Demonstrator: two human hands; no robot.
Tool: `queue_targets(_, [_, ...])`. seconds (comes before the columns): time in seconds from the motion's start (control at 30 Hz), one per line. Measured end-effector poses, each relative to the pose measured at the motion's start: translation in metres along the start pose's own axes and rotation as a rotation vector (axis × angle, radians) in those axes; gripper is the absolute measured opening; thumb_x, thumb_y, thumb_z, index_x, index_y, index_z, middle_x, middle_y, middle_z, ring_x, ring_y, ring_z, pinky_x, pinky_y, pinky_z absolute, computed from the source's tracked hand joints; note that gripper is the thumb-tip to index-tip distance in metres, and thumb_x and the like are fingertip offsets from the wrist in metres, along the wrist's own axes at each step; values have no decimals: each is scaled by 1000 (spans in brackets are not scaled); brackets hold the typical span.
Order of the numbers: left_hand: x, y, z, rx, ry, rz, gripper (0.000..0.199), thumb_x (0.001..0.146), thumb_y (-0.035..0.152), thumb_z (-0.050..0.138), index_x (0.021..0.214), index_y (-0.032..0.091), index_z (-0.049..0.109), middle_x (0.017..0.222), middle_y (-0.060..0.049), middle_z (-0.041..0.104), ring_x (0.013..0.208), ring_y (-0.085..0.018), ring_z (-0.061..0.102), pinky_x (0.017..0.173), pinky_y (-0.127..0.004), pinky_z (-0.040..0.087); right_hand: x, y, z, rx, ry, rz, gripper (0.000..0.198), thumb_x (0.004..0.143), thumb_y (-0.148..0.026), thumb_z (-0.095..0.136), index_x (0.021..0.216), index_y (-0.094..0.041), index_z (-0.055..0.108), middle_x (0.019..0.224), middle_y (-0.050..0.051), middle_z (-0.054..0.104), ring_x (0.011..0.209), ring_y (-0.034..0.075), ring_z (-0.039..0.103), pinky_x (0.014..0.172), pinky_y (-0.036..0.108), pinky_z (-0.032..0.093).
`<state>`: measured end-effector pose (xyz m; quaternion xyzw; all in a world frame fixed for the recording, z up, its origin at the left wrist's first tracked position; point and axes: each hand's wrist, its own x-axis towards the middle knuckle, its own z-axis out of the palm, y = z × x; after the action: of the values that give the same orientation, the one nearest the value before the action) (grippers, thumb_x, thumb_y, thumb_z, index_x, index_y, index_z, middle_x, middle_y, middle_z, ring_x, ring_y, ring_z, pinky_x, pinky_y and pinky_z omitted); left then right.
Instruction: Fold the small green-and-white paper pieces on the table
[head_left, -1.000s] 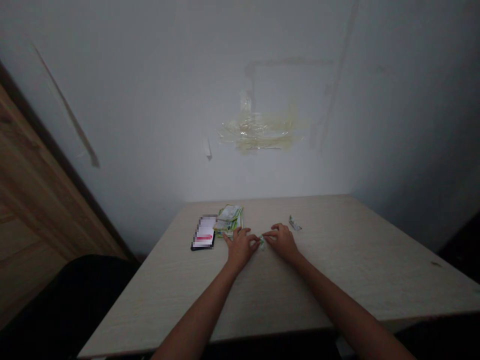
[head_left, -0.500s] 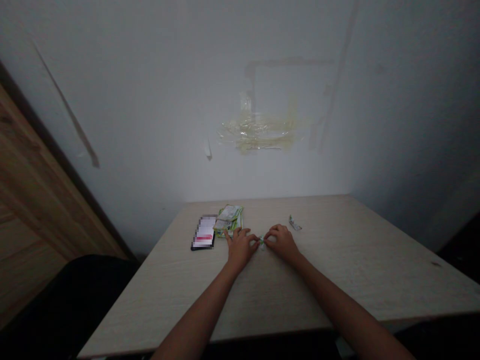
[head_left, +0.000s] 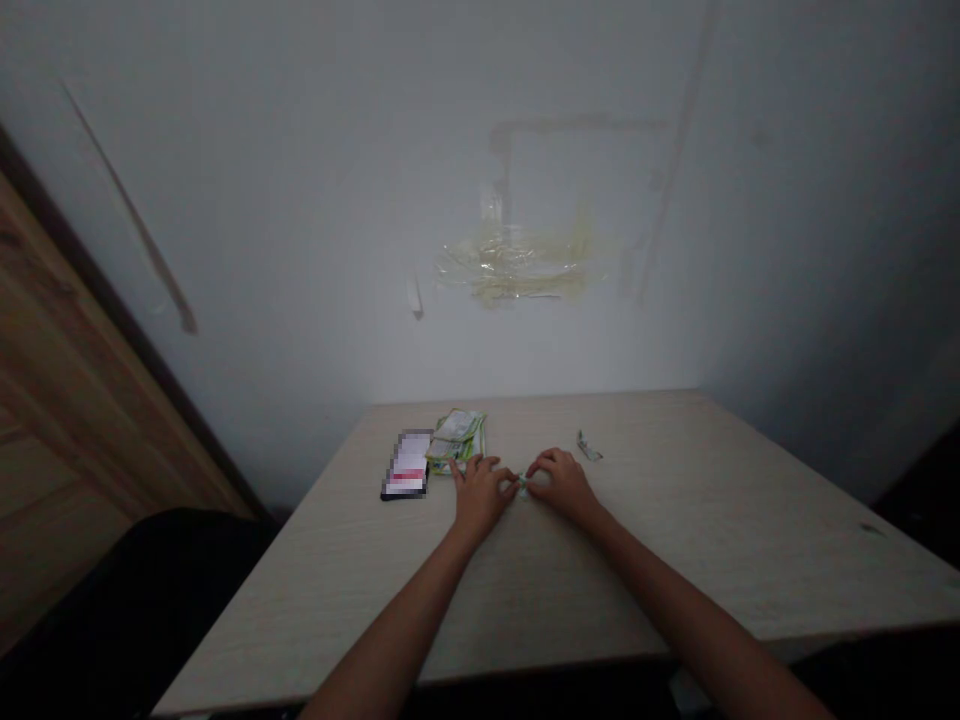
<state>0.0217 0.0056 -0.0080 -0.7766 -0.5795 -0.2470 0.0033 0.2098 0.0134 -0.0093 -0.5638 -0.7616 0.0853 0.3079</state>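
Between my two hands, low over the middle of the table, is a small green-and-white piece (head_left: 523,484) that looks like folded paper or wrapper; its exact kind is too small to make out. My left hand (head_left: 481,492) pinches its left side with thumb and forefinger, the other fingers spread. On the right side, the thumb and fingertips of my right hand (head_left: 564,483) close on its edge. Just beyond my left hand lies a pile of green-and-white printed packets (head_left: 459,432), partly covered by its fingers.
A phone (head_left: 408,465) with a blurred lit screen lies left of the packets. A small folded printed strip (head_left: 589,446) rests beyond my right hand. The wall (head_left: 540,350) with peeling tape (head_left: 517,265) rises behind the table (head_left: 720,520). A dark chair-like shape (head_left: 150,590) stands at left.
My right fingertips have shifted very slightly up and left at the small piece. My left hand and the other things stay in place.
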Motion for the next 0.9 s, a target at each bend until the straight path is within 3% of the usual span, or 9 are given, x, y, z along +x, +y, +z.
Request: queue_targets(0.9, [-1, 0, -2, 5, -24, -18, 19, 84, 47, 63, 98, 39, 73, 129, 0, 61, 133, -31, 39, 110, -72, -4, -7, 6, -8, 14, -76, -88, 35, 73, -41, 74, 105, -28, 71, 121, 7, 60, 117, 25, 50, 100, 41, 39])
